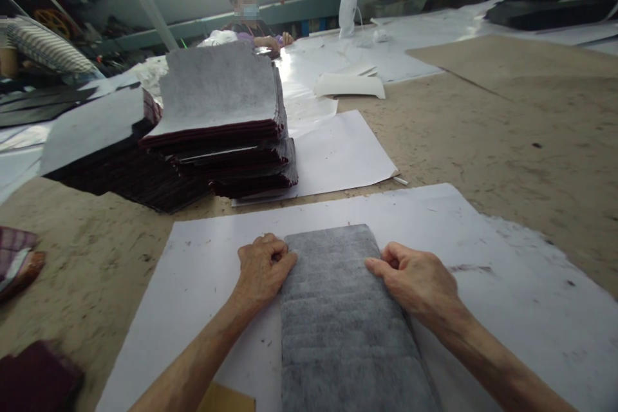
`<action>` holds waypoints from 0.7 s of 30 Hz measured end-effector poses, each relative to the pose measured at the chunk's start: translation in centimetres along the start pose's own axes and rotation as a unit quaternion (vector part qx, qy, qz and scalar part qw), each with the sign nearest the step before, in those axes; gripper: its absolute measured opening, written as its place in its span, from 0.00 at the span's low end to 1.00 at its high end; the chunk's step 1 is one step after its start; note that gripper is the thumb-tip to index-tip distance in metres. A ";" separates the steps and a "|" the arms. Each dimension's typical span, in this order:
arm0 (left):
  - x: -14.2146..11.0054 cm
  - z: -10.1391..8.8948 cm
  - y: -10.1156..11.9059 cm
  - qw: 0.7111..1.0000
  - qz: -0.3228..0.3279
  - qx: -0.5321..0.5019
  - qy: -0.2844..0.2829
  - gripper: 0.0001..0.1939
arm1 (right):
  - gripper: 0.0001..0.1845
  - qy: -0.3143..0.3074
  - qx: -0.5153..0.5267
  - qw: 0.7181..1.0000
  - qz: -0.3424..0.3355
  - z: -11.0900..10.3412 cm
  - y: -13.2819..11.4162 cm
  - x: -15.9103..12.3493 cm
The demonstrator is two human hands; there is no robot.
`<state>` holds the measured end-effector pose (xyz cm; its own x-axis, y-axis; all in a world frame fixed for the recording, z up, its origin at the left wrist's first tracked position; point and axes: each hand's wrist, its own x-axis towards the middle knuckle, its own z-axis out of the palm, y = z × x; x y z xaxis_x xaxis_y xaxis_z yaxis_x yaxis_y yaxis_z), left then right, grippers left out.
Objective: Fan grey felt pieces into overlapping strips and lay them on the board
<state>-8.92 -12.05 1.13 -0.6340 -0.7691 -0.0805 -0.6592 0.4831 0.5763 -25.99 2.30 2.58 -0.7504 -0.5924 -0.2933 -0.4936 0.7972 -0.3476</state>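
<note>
A long grey fabric piece (338, 315), creased across its width, lies on white paper (193, 283) in front of me. My left hand (265, 264) pinches its left edge near the far end, thumb on top and fingers curled. On the opposite edge, my right hand (420, 277) grips it the same way, thumb over the surface. Whether the piece is one layer or several I cannot tell; its near end runs out of view. Beyond my hands stands a tall stack of grey-topped, dark red fabric pieces (222, 90).
Another stack (96, 135) leans at the left. A dark maroon cloth (38, 376) and a yellowish card (226, 399) lie near me. White paper sheets (347, 148) and a curved white piece (350, 85) are farther off. A co-worker (246, 13) sits across the table.
</note>
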 end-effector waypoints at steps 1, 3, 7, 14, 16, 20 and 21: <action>0.0 0.1 0.0 1.000 0.001 0.002 0.003 0.14 | 0.15 0.000 -0.002 1.000 0.001 0.0 0.0 0.0; 0.0 0.2 -0.1 1.000 0.003 0.005 0.009 0.14 | 0.15 0.000 -0.006 1.000 0.003 0.0 -0.1 0.0; -0.2 0.6 0.0 1.000 0.005 0.013 0.028 0.13 | 0.14 0.001 -0.016 1.000 0.013 -0.1 -0.3 0.0; -0.6 1.4 -0.1 0.997 -0.007 0.030 0.075 0.07 | 0.13 0.013 -0.015 1.000 0.019 0.1 -0.3 0.0; -0.8 1.2 -0.3 0.995 -0.019 0.023 0.095 0.04 | 0.16 0.026 -0.016 1.000 0.009 0.3 0.2 0.0; -2.6 0.3 -0.5 0.990 0.039 0.029 0.135 0.19 | 0.18 0.181 -0.029 0.974 -0.133 -0.1 1.3 -1.1; -3.5 0.1 -0.3 0.986 0.078 0.050 0.137 0.22 | 0.20 0.237 -0.033 0.950 -0.201 -0.2 1.5 -1.6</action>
<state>-6.54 -9.46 1.15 -0.6062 -0.7602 0.2336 -0.6082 0.6324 0.4797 -25.63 4.49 2.74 -0.6018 -0.7441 0.2900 -0.7965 0.5326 -0.2864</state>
